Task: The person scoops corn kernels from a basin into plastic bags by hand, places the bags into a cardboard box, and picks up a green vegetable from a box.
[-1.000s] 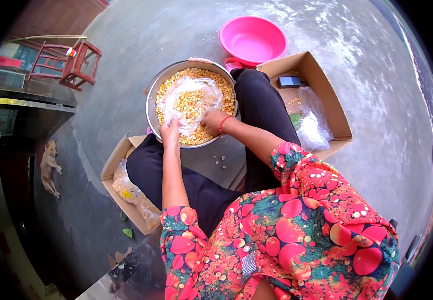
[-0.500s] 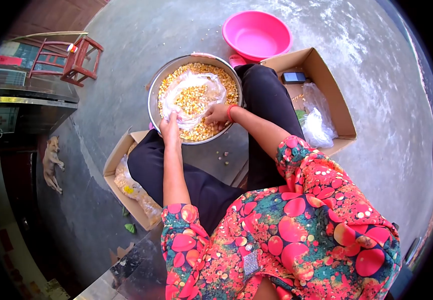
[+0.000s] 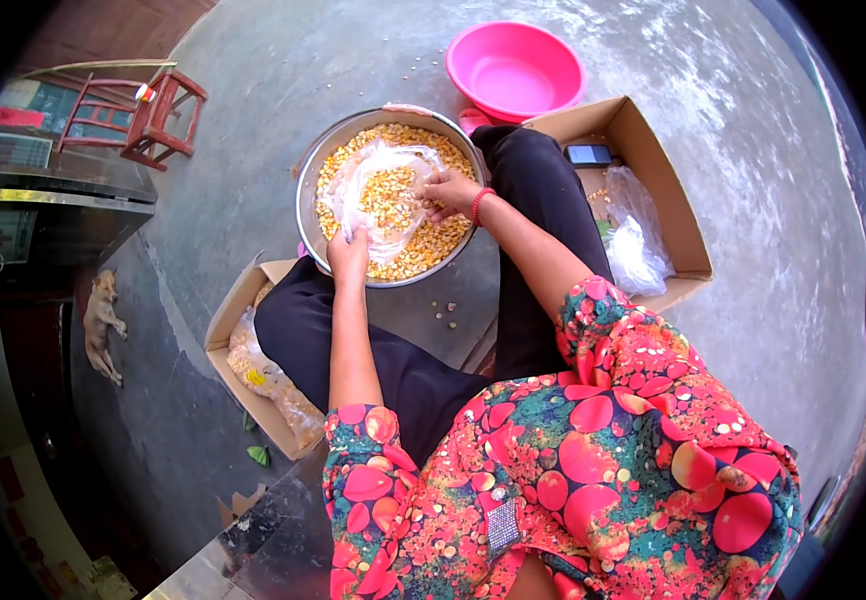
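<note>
A round metal basin (image 3: 305,208) full of yellow corn kernels (image 3: 440,240) stands between my knees. On the kernels lies a clear plastic bag (image 3: 358,185), its mouth spread wide with corn showing inside. My left hand (image 3: 349,255) grips the near edge of the bag, thumb up, at the basin's front rim. At the bag's right edge is my right hand (image 3: 451,193), a red bracelet on its wrist; its fingers are bent together on the plastic.
A pink tub (image 3: 515,70) sits beyond my right knee. To the right, a cardboard box (image 3: 668,205) holds a phone (image 3: 588,154) and plastic bags. Another box (image 3: 228,345) with bagged kernels (image 3: 278,385) is at left. A dog (image 3: 103,325) lies near a red wooden chair (image 3: 163,115).
My right hand has moved up and slightly right, from the kernels at the bag's lower right to its right edge. My left hand has shifted slightly right, still on the bag.
</note>
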`<state>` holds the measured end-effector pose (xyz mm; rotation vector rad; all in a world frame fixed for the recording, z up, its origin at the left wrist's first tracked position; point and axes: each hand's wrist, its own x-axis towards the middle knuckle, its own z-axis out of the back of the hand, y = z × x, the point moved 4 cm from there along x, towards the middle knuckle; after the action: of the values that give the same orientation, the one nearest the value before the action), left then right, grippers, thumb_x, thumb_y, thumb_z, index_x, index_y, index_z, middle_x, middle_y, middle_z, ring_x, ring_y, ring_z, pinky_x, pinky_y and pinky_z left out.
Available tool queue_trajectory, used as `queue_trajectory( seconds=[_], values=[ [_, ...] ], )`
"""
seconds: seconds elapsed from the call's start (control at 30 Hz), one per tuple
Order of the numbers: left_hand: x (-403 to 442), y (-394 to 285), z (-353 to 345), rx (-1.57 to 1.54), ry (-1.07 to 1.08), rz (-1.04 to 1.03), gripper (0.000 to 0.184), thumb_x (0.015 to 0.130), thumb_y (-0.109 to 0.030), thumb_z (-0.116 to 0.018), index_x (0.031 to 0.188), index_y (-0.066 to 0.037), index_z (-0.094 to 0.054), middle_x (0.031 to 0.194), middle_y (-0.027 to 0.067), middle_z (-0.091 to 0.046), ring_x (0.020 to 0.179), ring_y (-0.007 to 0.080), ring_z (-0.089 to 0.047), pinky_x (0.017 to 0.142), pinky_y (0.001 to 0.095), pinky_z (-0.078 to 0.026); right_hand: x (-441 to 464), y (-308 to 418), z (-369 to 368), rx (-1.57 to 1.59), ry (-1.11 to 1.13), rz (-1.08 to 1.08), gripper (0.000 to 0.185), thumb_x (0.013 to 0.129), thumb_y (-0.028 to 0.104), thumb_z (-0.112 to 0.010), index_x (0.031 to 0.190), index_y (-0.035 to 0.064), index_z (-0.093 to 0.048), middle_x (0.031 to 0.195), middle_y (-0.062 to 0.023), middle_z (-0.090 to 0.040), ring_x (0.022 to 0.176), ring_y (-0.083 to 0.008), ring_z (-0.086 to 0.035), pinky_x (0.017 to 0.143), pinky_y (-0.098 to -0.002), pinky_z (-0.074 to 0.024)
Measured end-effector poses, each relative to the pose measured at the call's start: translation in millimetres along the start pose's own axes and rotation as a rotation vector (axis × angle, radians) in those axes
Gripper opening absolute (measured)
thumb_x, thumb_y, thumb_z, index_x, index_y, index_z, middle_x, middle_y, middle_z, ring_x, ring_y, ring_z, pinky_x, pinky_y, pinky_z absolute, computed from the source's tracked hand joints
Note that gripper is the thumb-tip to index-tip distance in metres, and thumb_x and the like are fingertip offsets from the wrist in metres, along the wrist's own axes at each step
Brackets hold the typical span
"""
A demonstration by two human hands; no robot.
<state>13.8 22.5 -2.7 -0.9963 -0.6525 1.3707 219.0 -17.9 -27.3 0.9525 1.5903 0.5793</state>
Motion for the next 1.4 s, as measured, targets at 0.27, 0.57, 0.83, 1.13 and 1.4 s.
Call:
queue_trajectory(
  seconds=[0.27,0.57,0.83,1.13,1.4],
  values=[
    [-7,2,0,0.018,0.038,0.038,0.020,0.076,-0.016,-0.057,0.078,0.003,-0.061,0.063,0.0074,-0.059,0.056,0.0141,-0.055,0.054,0.0288,-0.043,4,11,-26,0.188,0.121,0.227,0.034,0.082,0.014,-0.053,0.112,0.0003,-0.047,0.098,-0.0117,-0.053,0.085,-0.0180,-0.057,0.063,-0.0297,-0.0535],
    [-2,9,-1,-0.122,0.015,0.076,0.020,0.077,-0.019,-0.057,0.073,0.000,-0.058,0.068,0.0067,-0.057,0.056,0.0136,-0.052,0.051,0.0280,-0.041,-5,2,-24,-0.437,0.186,0.202,0.018,0.074,0.023,-0.059,0.083,0.0081,-0.064,0.070,-0.0010,-0.060,0.053,-0.0090,-0.053,0.044,-0.0238,-0.0442],
    [2,11,-2,-0.267,0.017,0.097,0.017,0.078,-0.014,-0.053,0.075,0.002,-0.058,0.062,0.0041,-0.057,0.055,0.0110,-0.052,0.053,0.0251,-0.040,-7,-34,-47,-1.353,0.259,0.591,0.038,0.069,0.021,-0.059,0.106,0.0128,-0.058,0.099,-0.0162,-0.058,0.094,-0.0310,-0.053,0.085,-0.0362,-0.0394],
    [-2,9,-2,-0.193,0.017,0.128,0.018,0.078,-0.015,-0.054,0.079,0.003,-0.060,0.062,0.0049,-0.058,0.056,0.0111,-0.052,0.054,0.0252,-0.041,-2,-43,-57,-1.259,0.367,0.443,0.023,0.069,0.025,-0.057,0.083,0.0070,-0.062,0.073,-0.0133,-0.061,0.070,-0.0266,-0.059,0.064,-0.0363,-0.0448],
    [3,12,-3,-0.208,0.030,0.121,0.018,0.078,-0.015,-0.054,0.078,0.003,-0.059,0.065,0.0039,-0.057,0.059,0.0099,-0.052,0.056,0.0245,-0.040,-11,-26,-33,-0.370,0.397,-0.099,0.015,0.079,0.018,-0.054,0.087,0.0062,-0.058,0.065,-0.0023,-0.055,0.051,-0.0101,-0.055,0.043,-0.0217,-0.0478]
  ],
)
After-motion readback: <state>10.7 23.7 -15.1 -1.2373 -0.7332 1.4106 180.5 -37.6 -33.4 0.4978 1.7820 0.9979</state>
